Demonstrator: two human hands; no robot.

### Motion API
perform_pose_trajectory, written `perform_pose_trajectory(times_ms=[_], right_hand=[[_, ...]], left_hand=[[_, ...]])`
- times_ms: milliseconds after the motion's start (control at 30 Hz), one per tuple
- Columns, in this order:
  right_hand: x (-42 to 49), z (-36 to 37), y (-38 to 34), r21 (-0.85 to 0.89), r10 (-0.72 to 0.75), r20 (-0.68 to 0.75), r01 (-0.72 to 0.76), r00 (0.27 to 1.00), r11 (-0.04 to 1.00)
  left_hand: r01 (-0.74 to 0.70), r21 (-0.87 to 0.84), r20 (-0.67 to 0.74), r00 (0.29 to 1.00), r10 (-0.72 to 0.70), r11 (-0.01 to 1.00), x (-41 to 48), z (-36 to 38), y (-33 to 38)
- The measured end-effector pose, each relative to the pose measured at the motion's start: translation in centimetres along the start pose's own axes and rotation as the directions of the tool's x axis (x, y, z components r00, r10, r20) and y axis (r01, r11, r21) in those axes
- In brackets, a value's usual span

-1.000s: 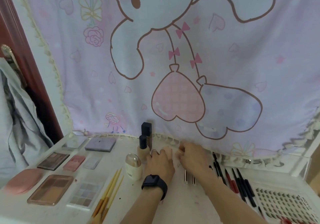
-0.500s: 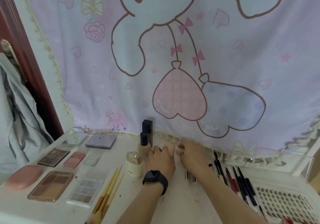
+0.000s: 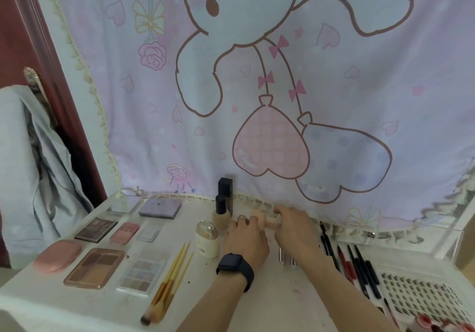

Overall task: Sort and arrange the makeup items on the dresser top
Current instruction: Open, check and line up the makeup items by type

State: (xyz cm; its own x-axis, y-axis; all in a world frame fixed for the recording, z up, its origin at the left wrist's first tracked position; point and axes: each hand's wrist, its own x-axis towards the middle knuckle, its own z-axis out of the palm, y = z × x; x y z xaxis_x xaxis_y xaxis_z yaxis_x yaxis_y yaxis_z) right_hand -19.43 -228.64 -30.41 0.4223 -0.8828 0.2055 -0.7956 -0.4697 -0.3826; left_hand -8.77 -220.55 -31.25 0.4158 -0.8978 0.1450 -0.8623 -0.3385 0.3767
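Broadly, a cartoon curtain (image 3: 257, 87) hangs behind the white dresser top (image 3: 270, 303), its fringe resting on the back edge. Across the left of the surface lie flat palettes: a brown eyeshadow palette (image 3: 94, 268), a pale glitter palette (image 3: 142, 271), a dark one (image 3: 96, 229) and a lilac compact (image 3: 160, 207). On the far right sits a tray of lash clusters (image 3: 421, 298), with a row of dark and red pencils (image 3: 357, 267) beside it. Yellow-handled brushes (image 3: 172, 277) lie near the middle, next to a cream egg-shaped bottle (image 3: 207, 238) and a foundation bottle (image 3: 221, 216) with a black cap.

My left hand (image 3: 245, 239), watch on the wrist, and my right hand (image 3: 295, 231) meet just behind two slim metallic tubes (image 3: 286, 256). Between the fingertips is a small beige item (image 3: 270, 222), right at the curtain fringe; both hands seem to pinch it, though I cannot tell what it is.

I judge it light and possibly soft, so a gentle fingertip hold at its sides should do. The upright bottles nearby look easy to tip.
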Motion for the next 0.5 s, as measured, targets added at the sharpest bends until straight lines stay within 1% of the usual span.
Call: perform_pose_trajectory(times_ms=[100,200,300,367,500], right_hand=[[-2.5,-1.4,0.0,0.066,-0.008,-0.051,0.011,0.999,0.998],[-6.3,-2.5,-0.5,0.137,-0.025,-0.103,0.039,0.994,0.99],[-11.0,-2.9,-1.1,0.212,-0.041,-0.162,0.075,0.986,0.974],[-14.2,-2.5,-1.3,0.209,-0.063,-0.163,0.096,0.985,0.973],[-19.0,-0.7,-0.8,0.153,-0.102,-0.1,0.116,0.99,0.981]], left_hand=[[-0.026,-0.063,-0.045,0.999,0.023,0.998,-2.1,-0.8,-0.2],[0.003,-0.144,-0.11,0.994,-0.019,0.99,-5.1,-1.8,-0.8],[0.002,-0.187,-0.185,0.982,-0.037,0.982,-8.1,-2.6,-2.2],[0.007,-0.221,-0.217,0.975,-0.056,0.975,-9.8,-3.2,-3.2],[0.063,-0.295,-0.246,0.959,-0.14,0.953,-11.9,-4.1,-5.4]])
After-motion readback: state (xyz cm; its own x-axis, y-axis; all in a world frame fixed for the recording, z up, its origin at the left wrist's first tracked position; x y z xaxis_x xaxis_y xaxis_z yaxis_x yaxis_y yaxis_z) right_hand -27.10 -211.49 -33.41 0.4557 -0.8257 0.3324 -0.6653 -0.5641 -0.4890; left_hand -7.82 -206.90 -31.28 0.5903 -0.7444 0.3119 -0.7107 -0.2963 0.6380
